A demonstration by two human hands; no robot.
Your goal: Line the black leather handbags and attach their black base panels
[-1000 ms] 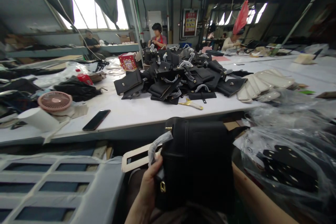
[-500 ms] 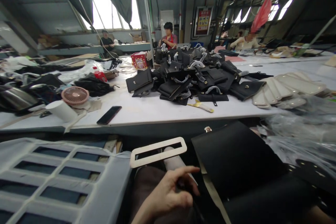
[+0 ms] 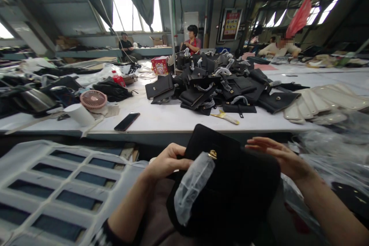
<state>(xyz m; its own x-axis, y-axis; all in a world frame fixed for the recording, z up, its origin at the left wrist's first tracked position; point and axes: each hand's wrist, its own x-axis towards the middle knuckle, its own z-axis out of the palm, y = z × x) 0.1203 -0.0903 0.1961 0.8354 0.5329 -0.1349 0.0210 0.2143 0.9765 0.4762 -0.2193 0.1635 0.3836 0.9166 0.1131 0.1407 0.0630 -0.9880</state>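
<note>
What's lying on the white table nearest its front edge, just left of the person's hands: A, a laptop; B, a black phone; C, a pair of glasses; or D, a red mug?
B: a black phone lies flat on the white table near its front edge, up and to the left of the left hand, which grips the black bag.

Matt, seemingly leather bag (image 3: 230,184), gold metal clasp (image 3: 212,154)

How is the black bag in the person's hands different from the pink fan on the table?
The black bag is dark, soft and big in view; the pink fan is pale, round and looks small. The bag is held by the left hand, with the right hand open beside it; the fan rests untouched on the table.
</note>
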